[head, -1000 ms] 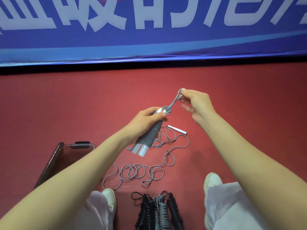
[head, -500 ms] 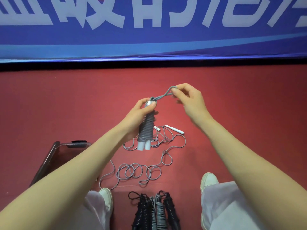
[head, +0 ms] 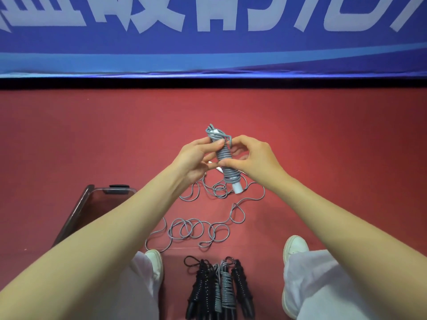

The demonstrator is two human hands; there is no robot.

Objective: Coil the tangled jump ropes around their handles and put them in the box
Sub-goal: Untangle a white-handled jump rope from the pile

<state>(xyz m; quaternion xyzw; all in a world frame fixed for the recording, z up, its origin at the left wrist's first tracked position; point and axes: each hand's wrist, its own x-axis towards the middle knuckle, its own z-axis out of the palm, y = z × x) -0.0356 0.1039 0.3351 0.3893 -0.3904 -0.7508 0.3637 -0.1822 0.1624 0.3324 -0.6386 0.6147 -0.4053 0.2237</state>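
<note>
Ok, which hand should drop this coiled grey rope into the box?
Probably left. Left hand and right hand both grip the coiled grey jump rope, but the clear box lies by the left forearm; the right would have to cross over.

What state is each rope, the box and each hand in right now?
Grey jump rope on white handles: coiled round them, held off the red floor.
Left hand: grips that coil's upper part.
Right hand: pinches its middle.
Loose grey rope: on the floor, tangled in loops, uncoiled.
Black and grey rope bundles: coiled, lying between the shoes, not boxed.
Clear plastic box: at left, partly hidden by the arm.
</note>
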